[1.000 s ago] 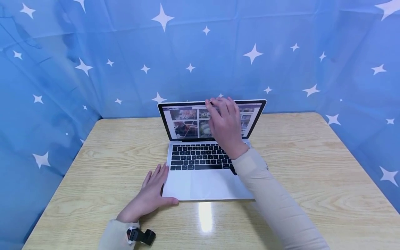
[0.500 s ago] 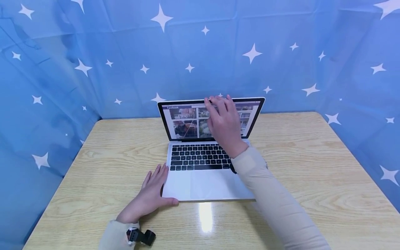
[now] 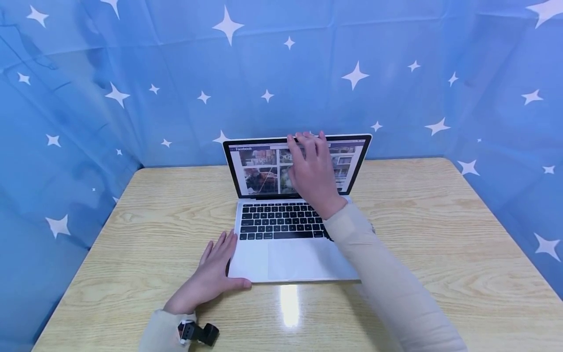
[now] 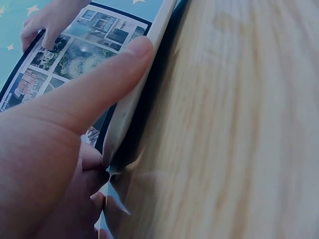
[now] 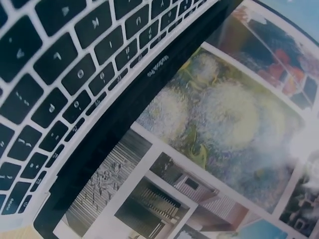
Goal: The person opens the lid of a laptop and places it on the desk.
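A silver laptop (image 3: 250, 261) stands on the wooden table, its screen (image 3: 259, 178) lit with a page of pictures under a Facebook header. My right hand (image 3: 314, 171) holds the top edge of the lid near its middle, the fingers reaching over the rim. In the left wrist view that hand (image 4: 52, 20) shows at the lid's edge. My left hand (image 3: 215, 269) rests at the front left corner of the base, fingers stretched along the side and thumb (image 4: 112, 79) along the front edge. Only the keyboard (image 5: 65, 74) and screen appear in the right wrist view; the hand is out of it.
The wooden table (image 3: 440, 234) spreads out on both sides of the laptop. A blue curtain (image 3: 281, 68) with white stars hangs behind it and at the sides. A black strap device (image 3: 198, 333) sits on my left wrist.
The lid has tilted slightly further back, its top edge rising in the head view, and my right hand has moved up with it. My left hand has stayed in place.
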Demonstrator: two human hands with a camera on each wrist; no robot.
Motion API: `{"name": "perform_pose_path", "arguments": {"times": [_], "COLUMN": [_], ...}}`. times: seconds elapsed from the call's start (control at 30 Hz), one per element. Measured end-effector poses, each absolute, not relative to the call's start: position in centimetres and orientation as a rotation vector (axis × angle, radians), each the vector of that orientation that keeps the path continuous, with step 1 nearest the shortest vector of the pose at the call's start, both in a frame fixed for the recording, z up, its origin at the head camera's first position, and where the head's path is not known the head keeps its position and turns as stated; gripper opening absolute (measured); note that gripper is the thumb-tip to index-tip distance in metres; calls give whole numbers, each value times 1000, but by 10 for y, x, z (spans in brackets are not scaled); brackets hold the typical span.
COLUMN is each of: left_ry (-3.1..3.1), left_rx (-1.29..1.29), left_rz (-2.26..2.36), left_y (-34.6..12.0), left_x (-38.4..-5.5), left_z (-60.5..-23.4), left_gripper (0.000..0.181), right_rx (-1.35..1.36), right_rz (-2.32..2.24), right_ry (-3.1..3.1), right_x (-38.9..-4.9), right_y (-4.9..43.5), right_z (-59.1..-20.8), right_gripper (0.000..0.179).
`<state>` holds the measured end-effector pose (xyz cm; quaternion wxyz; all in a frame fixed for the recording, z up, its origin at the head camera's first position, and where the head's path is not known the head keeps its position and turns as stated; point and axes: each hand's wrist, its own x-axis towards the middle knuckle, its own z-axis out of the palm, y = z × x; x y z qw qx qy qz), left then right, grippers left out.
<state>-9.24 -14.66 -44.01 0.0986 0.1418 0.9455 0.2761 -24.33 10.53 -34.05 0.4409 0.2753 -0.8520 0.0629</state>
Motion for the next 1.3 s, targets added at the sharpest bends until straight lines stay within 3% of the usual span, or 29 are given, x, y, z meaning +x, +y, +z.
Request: {"name": "perform_pose_path", "arguments": {"times": [0.5, 0.9, 1.3], "left_ry": [2827, 2829, 2828], "left_rx": [413, 410, 421], "left_rz": [792, 788, 791], "left_y": [-146, -146, -147], "left_x": [-94, -92, -93], "left_z": [-442, -443, -442], "left_gripper": [121, 120, 119], "right_rx": [693, 680, 620], "right_rz": [147, 128, 15], "right_ry": [-2132, -2151, -2244], "right_x": [-259, -265, -273], "right_y": [106, 103, 99], "right_z": [-338, -335, -335], "right_gripper": [60, 54, 62]}}
